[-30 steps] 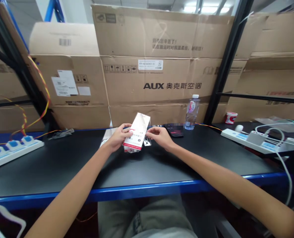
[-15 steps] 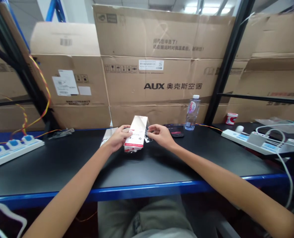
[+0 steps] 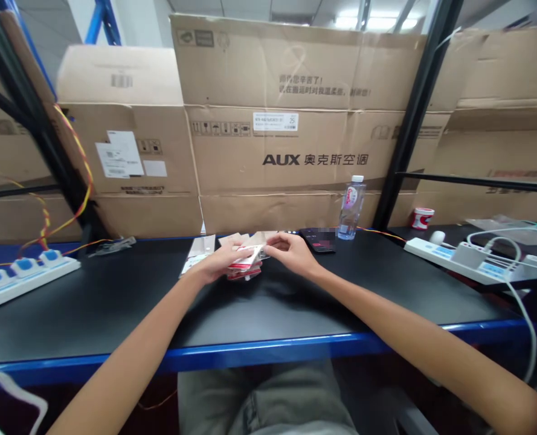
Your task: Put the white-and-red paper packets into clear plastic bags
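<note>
A white and red paper packet (image 3: 244, 267) lies low and nearly flat over the table, its far part hidden under my left hand (image 3: 218, 263), whose fingers are closed over it. Clear plastic film (image 3: 263, 255) shows at the packet's right end, and my right hand (image 3: 289, 252) pinches there with its fingertips. Beige card sheets (image 3: 232, 239) and a white paper (image 3: 200, 254) lie just behind the packet. A dark phone (image 3: 317, 240) lies to the right of my right hand.
The black bench top (image 3: 114, 308) has a blue front edge. A water bottle (image 3: 350, 208) stands at the back, before stacked cardboard boxes (image 3: 272, 133). Power strips with cables lie at left (image 3: 23, 281) and right (image 3: 476, 260), near a red and white cup (image 3: 422, 218).
The packet has tipped from nearly upright to lying low over the bench. Both hands have lowered with it, and the beige sheets behind it now show.
</note>
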The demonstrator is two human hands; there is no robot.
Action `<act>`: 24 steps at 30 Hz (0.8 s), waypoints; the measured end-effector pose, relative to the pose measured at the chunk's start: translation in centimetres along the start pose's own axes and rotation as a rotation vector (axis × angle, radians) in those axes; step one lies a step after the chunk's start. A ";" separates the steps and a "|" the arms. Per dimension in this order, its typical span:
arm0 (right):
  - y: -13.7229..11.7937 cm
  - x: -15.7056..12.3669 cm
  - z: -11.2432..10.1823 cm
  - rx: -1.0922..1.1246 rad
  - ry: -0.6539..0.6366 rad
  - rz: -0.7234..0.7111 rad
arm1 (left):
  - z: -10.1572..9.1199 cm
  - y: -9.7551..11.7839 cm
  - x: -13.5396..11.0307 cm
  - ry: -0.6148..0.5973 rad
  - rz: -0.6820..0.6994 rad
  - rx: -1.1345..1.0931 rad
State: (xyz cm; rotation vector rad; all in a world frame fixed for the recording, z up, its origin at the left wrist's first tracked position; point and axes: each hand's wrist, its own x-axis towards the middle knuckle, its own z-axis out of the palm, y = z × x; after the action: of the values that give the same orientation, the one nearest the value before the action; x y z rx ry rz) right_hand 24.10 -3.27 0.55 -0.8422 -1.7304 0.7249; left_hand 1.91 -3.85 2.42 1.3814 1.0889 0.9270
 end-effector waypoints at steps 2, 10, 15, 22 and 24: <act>-0.5 -0.3 0.2 0.037 -0.061 -0.010 | 0.1 0.1 -0.1 -0.008 0.025 0.072; -2.3 -0.8 -0.2 -0.254 -0.088 -0.330 | -0.4 1.0 -0.7 -0.202 0.120 0.232; -2.1 -0.7 -0.5 -0.328 -0.107 -0.429 | -0.3 1.1 -0.8 -0.282 0.106 0.252; -1.6 -0.6 -0.3 -0.259 -0.122 -0.409 | 0.0 1.1 -0.7 -0.175 0.076 0.213; -1.5 -0.6 -0.3 -0.245 -0.117 -0.392 | 0.1 1.0 -0.6 -0.126 0.094 0.182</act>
State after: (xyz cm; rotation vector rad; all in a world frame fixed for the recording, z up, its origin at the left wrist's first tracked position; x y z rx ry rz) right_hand 24.19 -4.55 1.50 -0.6019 -2.0402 0.3079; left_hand 1.94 -4.40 3.45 1.6304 1.0401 0.8111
